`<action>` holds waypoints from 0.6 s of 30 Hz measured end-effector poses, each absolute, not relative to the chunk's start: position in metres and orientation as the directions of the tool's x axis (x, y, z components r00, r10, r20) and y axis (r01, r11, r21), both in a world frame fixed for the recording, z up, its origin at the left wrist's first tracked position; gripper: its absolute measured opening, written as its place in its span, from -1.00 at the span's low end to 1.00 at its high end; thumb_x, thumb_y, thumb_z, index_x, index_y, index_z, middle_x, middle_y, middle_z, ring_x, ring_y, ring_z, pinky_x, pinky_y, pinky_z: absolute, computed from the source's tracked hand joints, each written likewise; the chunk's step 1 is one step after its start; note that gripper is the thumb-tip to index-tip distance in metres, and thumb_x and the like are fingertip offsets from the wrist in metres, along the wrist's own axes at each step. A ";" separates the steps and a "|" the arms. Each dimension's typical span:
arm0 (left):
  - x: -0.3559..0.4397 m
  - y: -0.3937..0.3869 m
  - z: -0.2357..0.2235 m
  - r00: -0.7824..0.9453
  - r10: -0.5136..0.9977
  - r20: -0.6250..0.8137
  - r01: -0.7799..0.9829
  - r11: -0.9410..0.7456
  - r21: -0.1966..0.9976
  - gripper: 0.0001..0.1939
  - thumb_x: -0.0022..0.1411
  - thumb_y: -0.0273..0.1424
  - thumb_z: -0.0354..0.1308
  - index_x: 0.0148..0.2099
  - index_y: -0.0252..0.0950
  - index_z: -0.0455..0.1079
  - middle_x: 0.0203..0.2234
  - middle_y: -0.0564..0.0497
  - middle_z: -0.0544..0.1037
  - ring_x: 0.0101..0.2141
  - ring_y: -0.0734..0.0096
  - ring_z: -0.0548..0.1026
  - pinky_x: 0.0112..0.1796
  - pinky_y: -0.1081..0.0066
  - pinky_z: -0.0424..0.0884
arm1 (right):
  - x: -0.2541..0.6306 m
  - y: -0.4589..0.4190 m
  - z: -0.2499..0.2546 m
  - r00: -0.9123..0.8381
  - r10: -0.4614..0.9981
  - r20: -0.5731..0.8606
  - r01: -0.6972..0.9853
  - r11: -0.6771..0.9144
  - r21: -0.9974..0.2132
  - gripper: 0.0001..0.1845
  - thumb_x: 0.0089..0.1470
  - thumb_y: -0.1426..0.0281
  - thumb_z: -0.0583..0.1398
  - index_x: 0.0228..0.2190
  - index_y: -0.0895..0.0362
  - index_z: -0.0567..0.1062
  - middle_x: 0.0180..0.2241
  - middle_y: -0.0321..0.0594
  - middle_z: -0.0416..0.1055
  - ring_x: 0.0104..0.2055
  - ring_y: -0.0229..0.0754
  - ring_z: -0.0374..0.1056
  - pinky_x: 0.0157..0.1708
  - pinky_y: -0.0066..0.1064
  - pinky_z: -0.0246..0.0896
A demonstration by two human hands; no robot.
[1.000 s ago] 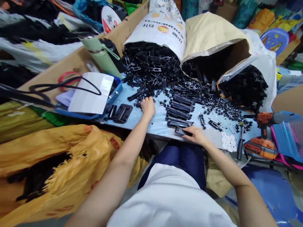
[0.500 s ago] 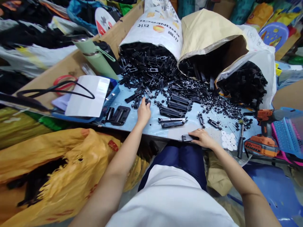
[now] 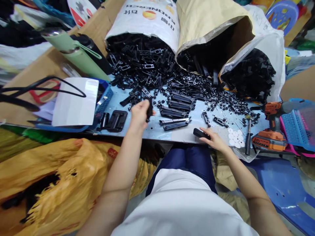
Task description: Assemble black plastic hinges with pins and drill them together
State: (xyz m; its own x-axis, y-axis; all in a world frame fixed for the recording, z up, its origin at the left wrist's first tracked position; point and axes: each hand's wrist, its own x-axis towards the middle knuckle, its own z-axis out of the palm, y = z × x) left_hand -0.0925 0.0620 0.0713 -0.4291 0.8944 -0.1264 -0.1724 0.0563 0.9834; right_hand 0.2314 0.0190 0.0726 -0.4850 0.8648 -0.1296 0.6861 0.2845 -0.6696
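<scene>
My left hand point(image 3: 139, 114) is closed around a black plastic part point(image 3: 149, 109), held just over the table at the near edge of the heap. In my right hand point(image 3: 213, 139), thumb and fingers pinch a dark, elongated plastic piece point(image 3: 201, 133) above the table's front edge. Between the hands lie several long black assembled parts point(image 3: 175, 112) in a stacked row. Two short black parts point(image 3: 206, 118) rest beyond my right hand. A big heap of black clips point(image 3: 150, 67) spills from a white sack point(image 3: 147, 19).
An orange cordless drill point(image 3: 270, 126) and a hammer point(image 3: 248, 137) lie at the right, beside white round discs point(image 3: 236, 137). A brown paper sack point(image 3: 209, 23) stands open at the back. At left are a blue basket point(image 3: 104, 100) and a green bottle point(image 3: 76, 57).
My left hand has lifted a black part from the heap's near edge and drawn it slightly back to the left. The piece in my right hand has been turned and raised.
</scene>
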 end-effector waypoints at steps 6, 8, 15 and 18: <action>-0.009 0.009 0.055 0.314 0.944 0.100 0.458 -0.243 0.855 -0.79 0.08 -0.28 0.17 -0.28 -0.31 0.38 -0.42 -0.03 0.48 -0.39 0.33 0.49 -0.30 0.33 0.43 | 0.210 0.014 0.068 -0.531 0.832 -0.161 0.828 0.469 -0.307 -0.48 0.12 0.19 0.06 0.07 0.17 0.32 -0.18 0.04 0.37 -0.10 0.05 0.29 -0.10 -0.11 0.20; -0.009 0.008 0.046 0.346 0.933 0.103 0.599 -0.304 0.741 -0.81 0.13 -0.34 0.12 -0.21 -0.32 0.37 -0.35 -0.08 0.49 -0.34 0.29 0.50 -0.26 0.31 0.42 | 0.209 0.015 0.066 -0.511 0.848 -0.137 0.823 0.438 -0.362 -0.49 0.14 0.17 0.03 0.04 0.16 0.35 -0.21 0.03 0.38 -0.12 0.04 0.30 -0.10 -0.10 0.21; 0.003 0.002 0.061 0.183 0.952 0.246 0.544 -0.307 0.781 -0.67 0.32 -0.33 -0.16 0.04 -0.27 0.29 -0.24 -0.07 0.48 -0.23 0.36 0.47 -0.20 0.37 0.39 | 0.190 0.012 0.068 -0.303 0.928 -0.219 0.337 -0.111 -0.935 -0.33 0.11 0.00 -0.06 0.15 0.09 0.17 -0.36 -0.17 0.40 -0.47 -0.22 0.34 -0.42 -0.31 0.35; 0.020 -0.007 0.070 0.145 0.949 0.278 0.428 -0.314 0.848 -0.63 0.31 -0.32 -0.15 0.07 -0.32 0.29 -0.32 -0.07 0.47 -0.28 0.38 0.46 -0.23 0.38 0.40 | 0.180 0.011 0.070 -0.316 0.906 -0.281 0.154 -0.244 -0.958 -0.27 0.06 -0.03 -0.02 0.17 0.08 0.13 -0.41 -0.24 0.38 -0.56 -0.31 0.29 -0.54 -0.40 0.32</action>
